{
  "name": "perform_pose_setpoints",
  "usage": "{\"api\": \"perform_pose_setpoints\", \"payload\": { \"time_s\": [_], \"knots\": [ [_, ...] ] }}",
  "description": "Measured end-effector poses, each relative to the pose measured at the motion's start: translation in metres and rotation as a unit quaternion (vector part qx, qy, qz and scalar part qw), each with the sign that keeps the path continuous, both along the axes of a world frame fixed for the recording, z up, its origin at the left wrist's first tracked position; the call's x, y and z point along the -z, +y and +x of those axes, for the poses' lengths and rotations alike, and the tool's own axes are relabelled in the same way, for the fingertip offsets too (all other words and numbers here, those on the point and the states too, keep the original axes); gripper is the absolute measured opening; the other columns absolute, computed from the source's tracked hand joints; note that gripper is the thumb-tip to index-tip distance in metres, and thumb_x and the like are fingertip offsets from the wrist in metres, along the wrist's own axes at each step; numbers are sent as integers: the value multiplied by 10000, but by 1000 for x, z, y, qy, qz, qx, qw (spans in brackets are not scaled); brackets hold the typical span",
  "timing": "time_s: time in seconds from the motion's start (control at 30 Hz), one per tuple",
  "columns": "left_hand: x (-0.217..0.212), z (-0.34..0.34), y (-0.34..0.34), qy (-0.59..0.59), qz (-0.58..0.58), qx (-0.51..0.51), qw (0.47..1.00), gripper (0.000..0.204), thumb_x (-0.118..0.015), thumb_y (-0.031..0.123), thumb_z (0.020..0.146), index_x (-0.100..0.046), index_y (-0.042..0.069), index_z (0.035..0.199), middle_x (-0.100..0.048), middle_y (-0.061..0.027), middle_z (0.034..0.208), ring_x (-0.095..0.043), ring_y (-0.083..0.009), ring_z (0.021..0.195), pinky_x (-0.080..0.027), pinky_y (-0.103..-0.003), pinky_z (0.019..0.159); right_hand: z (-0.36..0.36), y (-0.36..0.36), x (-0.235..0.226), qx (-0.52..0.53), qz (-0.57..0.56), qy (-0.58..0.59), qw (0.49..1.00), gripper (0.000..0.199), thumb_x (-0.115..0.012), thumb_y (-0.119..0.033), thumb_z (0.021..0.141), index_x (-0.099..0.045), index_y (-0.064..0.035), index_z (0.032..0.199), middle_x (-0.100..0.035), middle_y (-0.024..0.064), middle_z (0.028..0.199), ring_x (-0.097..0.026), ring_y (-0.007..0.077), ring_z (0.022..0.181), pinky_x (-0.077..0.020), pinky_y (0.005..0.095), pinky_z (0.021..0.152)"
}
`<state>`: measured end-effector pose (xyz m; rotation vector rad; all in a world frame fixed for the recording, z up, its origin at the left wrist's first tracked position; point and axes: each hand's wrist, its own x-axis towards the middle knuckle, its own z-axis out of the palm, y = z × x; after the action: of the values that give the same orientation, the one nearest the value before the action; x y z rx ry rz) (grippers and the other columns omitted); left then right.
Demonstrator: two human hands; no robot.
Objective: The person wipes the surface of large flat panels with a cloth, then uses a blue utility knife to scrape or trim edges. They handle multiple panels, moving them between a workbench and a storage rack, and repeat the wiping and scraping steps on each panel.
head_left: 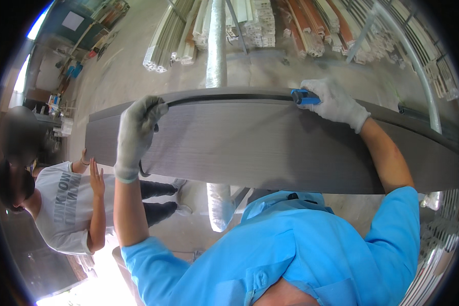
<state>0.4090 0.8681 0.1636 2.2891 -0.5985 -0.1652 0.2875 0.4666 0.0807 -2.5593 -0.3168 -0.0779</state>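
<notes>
Across in front of me lies a long dark grey wood-grain panel (229, 137). A thin black flexible strip (229, 97) runs along its far edge. My left hand (136, 135), in a pale glove, pinches the strip near the panel's left part, and a loose end curls below that hand. Farther right, my gloved right hand (335, 103) is closed around a small blue-and-black hand tool (305, 97), which meets the strip at the far edge. The tool's working tip is too small to make out.
Another person (69, 204) in a white T-shirt stands at the left, hands near the panel's left end. A plastic-wrapped support bar (218, 46) passes under the panel. Stacked long profiles (245, 23) lie beyond, near a metal rack post (410, 46).
</notes>
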Motion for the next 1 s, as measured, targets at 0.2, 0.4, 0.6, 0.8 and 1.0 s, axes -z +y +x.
{"api": "perform_pose_setpoints", "payload": {
  "time_s": [0.2,0.4,0.6,0.8,1.0],
  "knots": [
    [59,55,-4,0,-43,3,999,178,-739,124,927,-727,-35,1004,-675,-44,797,-581,-88,774,-487,-252,731,3,-15,-13,-15,13,33,999,375,-735,-375,916,-633,-40,1050,-677,154,908,-661,343,859,-507,441,791],
    [102,64,-14,-93,-74,-38,992,110,-767,34,882,-746,-30,970,-708,-31,832,-608,-92,766,-497,-246,718,-26,-87,-32,69,1,29,997,351,-556,-390,1030,-608,-73,1170,-689,148,962,-666,357,931,-509,436,827],
    [107,67,-10,10,-103,-94,990,60,-761,0,883,-709,0,854,-616,49,781,-520,-39,705,-415,-186,653,-67,-122,-26,20,-91,-11,996,277,-736,-240,888,-684,-112,1128,-725,93,929,-690,315,859,-532,418,763],
    [97,64,-15,81,-115,-108,984,120,-750,20,896,-666,37,812,-559,82,745,-448,-19,673,-350,-182,606,-64,-120,-16,-26,-106,-46,993,303,-802,-213,808,-729,-144,1093,-716,52,813,-684,255,745,-533,380,666],
    [95,63,-17,89,-119,-94,985,155,-740,26,900,-637,41,785,-511,98,714,-419,-14,659,-322,-190,585,-40,-97,-15,-69,-92,-59,992,279,-799,-221,820,-734,-138,1078,-699,55,777,-683,241,739,-526,378,654]
  ]
}}
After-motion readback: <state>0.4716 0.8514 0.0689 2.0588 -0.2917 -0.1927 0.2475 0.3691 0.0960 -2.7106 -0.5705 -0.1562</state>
